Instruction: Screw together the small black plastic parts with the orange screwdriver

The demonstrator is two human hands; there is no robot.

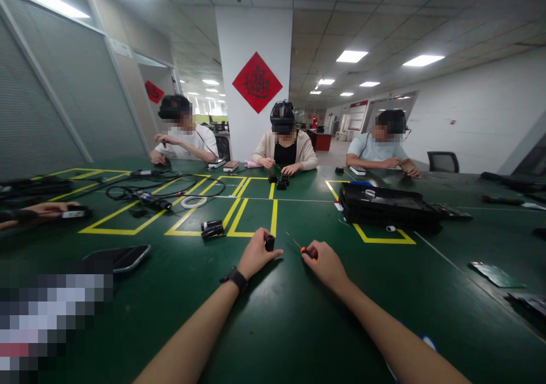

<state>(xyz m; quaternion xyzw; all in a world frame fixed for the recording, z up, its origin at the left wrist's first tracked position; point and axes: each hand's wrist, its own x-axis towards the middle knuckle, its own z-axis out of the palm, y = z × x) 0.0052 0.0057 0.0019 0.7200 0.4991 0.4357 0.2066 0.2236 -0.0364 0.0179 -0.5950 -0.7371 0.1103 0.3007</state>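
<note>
Green desk [273,316], centre frame: my left hand [256,256] is clamped on a small black cylindrical part [269,242], my right hand [326,264] on a thin orange-handled screwdriver [303,249].

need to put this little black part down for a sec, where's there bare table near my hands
Bare green table lies between your forearms, just behind the left hand holding the small black part and the right hand with the screwdriver. More bare room sits right of the right hand, short of the green board. Crowded: ahead-left by the two black cylinders and by the black case.
</note>
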